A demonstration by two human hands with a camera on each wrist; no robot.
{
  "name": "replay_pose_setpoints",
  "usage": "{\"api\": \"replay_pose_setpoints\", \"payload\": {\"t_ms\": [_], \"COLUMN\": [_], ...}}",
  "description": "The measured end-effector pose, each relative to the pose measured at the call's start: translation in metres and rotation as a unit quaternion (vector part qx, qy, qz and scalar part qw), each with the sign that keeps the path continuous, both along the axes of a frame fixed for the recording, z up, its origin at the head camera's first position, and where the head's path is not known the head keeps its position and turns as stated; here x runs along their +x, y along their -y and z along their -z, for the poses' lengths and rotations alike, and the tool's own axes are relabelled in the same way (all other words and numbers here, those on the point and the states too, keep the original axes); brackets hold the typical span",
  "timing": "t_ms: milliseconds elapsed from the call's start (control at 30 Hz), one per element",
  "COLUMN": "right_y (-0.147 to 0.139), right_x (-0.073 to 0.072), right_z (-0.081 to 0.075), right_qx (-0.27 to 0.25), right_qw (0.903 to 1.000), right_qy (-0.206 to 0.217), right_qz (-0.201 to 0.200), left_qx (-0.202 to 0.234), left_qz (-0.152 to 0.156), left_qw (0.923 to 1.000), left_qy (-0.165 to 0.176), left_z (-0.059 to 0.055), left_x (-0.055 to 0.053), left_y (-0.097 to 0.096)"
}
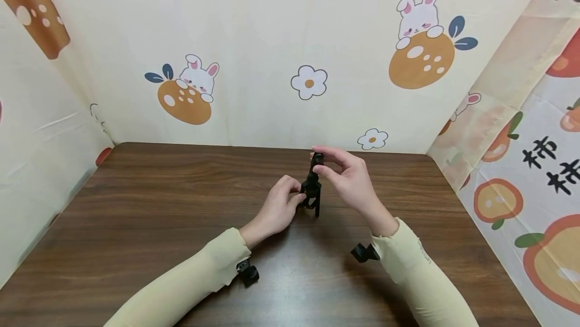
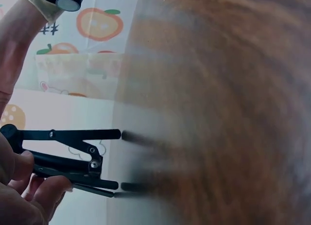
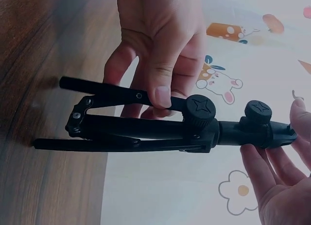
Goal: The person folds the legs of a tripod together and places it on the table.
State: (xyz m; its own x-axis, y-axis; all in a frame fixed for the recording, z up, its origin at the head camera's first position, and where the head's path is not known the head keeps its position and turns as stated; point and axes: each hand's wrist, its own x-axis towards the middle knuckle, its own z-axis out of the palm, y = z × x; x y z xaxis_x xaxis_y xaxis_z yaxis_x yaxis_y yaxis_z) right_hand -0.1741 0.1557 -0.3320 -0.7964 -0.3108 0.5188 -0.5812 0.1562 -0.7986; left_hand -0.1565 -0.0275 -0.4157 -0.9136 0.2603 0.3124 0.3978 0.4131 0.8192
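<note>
A small black tripod (image 1: 311,186) stands upright between the two hands, its legs partly spread. Its leg tips meet their dark reflections on the table in the left wrist view. My left hand (image 1: 280,206) pinches one leg (image 3: 119,96) between thumb and fingers. Higher up, the right hand (image 1: 346,176) holds the tripod's head with thumb and fingertips. Two round knobs with a star mark show in the right wrist view, a larger knob (image 3: 200,108) by the leg joint and a smaller knob (image 3: 258,112) near the head.
The brown wood-grain table (image 1: 158,226) reaches back to a pale cloth wall (image 1: 254,40) printed with rabbits and flowers. Printed cloth also hangs at the left and right sides. Each sleeve carries a small black wrist camera (image 1: 248,272).
</note>
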Motion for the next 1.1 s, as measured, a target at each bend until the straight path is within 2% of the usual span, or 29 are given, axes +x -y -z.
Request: {"api": "replay_pose_setpoints", "payload": {"t_ms": [233,433,700,900,1100], "right_y": [0.000,-0.001,-0.011,-0.024,-0.035], "right_x": [0.000,0.001,0.006,0.009,0.010], "right_z": [0.001,0.002,0.001,0.011,0.030], "right_qx": [0.000,-0.013,0.001,-0.001,0.019], "right_qw": [1.0000,0.9993,0.9982,0.9980,0.9971], "right_qy": [-0.007,0.034,0.058,0.062,0.071], "right_qz": [0.000,-0.007,0.017,0.009,0.018], "left_qx": [0.021,0.010,0.056,0.052,0.052], "left_qz": [0.011,-0.003,0.005,0.010,0.020], "left_qw": [0.9996,0.9997,0.9970,0.9965,0.9956], "left_qy": [0.015,0.020,0.053,0.064,0.076], "left_z": [0.004,0.002,0.001,0.002,0.001], "left_x": [-0.002,-0.002,-0.002,-0.004,-0.005], "left_y": [-0.002,-0.001,0.000,0.002,0.002]}}
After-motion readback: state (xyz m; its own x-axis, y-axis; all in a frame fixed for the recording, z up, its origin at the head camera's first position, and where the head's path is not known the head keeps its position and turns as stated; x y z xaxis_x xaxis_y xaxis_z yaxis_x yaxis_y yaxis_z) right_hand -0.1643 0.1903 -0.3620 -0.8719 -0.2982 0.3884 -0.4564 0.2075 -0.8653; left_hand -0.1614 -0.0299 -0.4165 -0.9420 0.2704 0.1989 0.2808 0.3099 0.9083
